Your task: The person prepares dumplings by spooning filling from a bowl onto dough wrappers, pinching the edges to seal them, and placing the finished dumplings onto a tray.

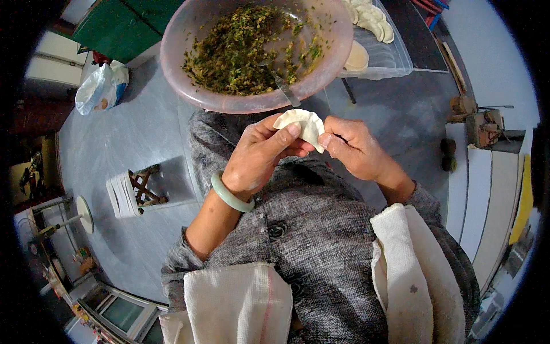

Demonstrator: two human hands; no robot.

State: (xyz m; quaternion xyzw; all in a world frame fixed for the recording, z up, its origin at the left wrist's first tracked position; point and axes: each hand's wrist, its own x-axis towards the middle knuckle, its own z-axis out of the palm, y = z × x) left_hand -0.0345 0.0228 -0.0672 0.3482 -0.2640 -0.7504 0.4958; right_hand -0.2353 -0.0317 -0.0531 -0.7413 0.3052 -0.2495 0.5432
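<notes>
A folded half-moon dumpling (306, 124) with a pleated edge is between my hands. My left hand (266, 150), below a pale green bangle (230, 193), holds its body with the thumb on top. Thumb and fingers of my right hand (354, 148) pinch its right corner. Just beyond is a pink plastic basin (258, 103) with chopped green and brown filling (236, 51); a metal utensil handle (284, 88) rests over its near rim. To the basin's right, a clear plastic tray (395, 64) carries several shaped dumplings (374, 19) and round dough wrappers (357, 56).
A small folding stool (122, 195) stands on the grey floor at left. Farther up lie a plastic bag (103, 88) and a green cabinet (129, 28). White cloths (238, 301) hang over the grey coat. Boxes and shelving line the right side.
</notes>
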